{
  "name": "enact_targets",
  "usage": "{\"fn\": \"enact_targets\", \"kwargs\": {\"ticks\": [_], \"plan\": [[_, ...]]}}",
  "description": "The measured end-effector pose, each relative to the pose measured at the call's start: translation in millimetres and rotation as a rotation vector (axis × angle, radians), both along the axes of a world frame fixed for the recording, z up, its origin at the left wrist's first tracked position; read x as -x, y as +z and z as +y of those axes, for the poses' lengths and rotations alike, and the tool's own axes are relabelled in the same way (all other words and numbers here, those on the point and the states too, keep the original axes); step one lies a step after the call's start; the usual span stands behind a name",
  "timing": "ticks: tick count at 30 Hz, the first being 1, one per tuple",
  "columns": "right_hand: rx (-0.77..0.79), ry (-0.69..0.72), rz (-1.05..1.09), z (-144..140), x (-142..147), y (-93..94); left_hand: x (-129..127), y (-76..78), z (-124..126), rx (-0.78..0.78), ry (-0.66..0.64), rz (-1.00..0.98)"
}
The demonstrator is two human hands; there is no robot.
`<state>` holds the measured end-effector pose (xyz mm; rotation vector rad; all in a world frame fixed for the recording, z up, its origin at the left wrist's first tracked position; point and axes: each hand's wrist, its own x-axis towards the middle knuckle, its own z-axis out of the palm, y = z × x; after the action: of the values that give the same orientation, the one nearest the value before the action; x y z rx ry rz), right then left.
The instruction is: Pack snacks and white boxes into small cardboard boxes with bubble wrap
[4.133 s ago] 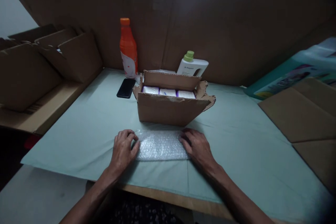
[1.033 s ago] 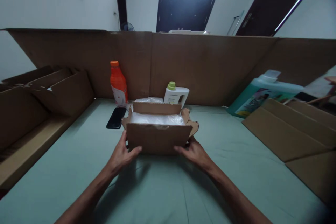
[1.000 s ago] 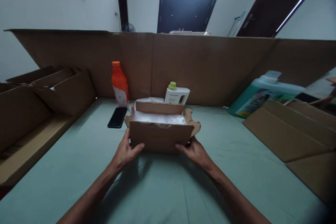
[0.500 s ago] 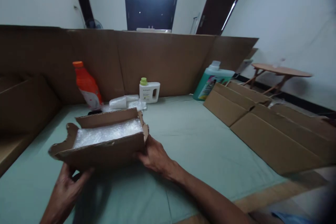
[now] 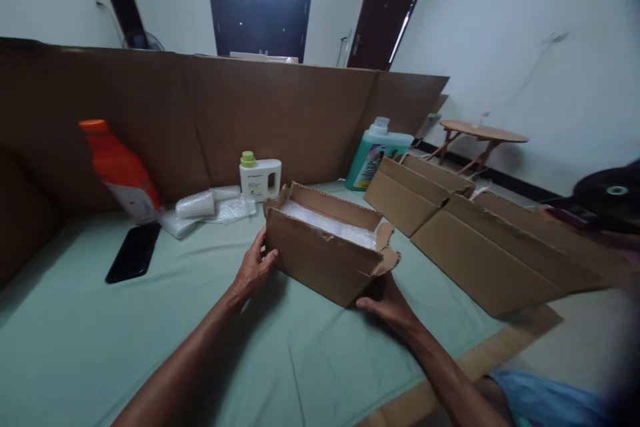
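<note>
A small open cardboard box [image 5: 317, 260] with torn, ragged end flaps is between my two hands, in front of me. Clear bubble wrap [image 5: 330, 221] fills its inside; whatever the wrap may cover is hidden. My left hand [image 5: 254, 268] grips the left end, thumb against the front wall. At the lower right corner, my right hand [image 5: 390, 303] holds the box, some of its fingers hidden behind the cardboard. Whether the bottom touches the green cloth [image 5: 240, 360] or hovers just over it, I cannot tell.
Along the tall cardboard wall [image 5: 280, 107] stand an orange bottle [image 5: 125, 173], a white jug [image 5: 259, 181] and a teal detergent jug [image 5: 373, 159]. Folded bubble wrap [image 5: 210, 205] and a black phone [image 5: 133, 253] lie on the left. Divided cardboard bins [image 5: 480, 260] line the right edge.
Both hands have carried the box from the left to the right and turned it. The phone, mostly hidden before, now shows. My view has swung slightly right.
</note>
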<state>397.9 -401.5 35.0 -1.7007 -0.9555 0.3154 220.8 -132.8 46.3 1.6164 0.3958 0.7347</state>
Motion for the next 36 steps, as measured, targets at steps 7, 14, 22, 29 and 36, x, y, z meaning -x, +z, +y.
{"fn": "enact_targets", "kwargs": {"ticks": [7, 14, 22, 29, 36], "plan": [[-0.155, -0.090, 0.020, 24, -1, 2.0, -27, -25.3, -8, -0.069, 0.068, 0.066], [-0.172, -0.444, -0.175, 10, -76, -2.7, 17, -62.9, -26, -0.413, 0.138, 0.223], [-0.154, -0.706, -0.224, 8, -157, -1.8, 35, -68.5, -26, -0.659, 0.141, 0.232], [-0.094, -0.803, -0.280, 9, -158, -12.3, 36, -68.6, -27, -0.754, 0.138, 0.205], [-0.092, -0.871, -0.315, 22, -157, -12.6, 36, -62.9, -30, -0.730, 0.133, 0.237]]}}
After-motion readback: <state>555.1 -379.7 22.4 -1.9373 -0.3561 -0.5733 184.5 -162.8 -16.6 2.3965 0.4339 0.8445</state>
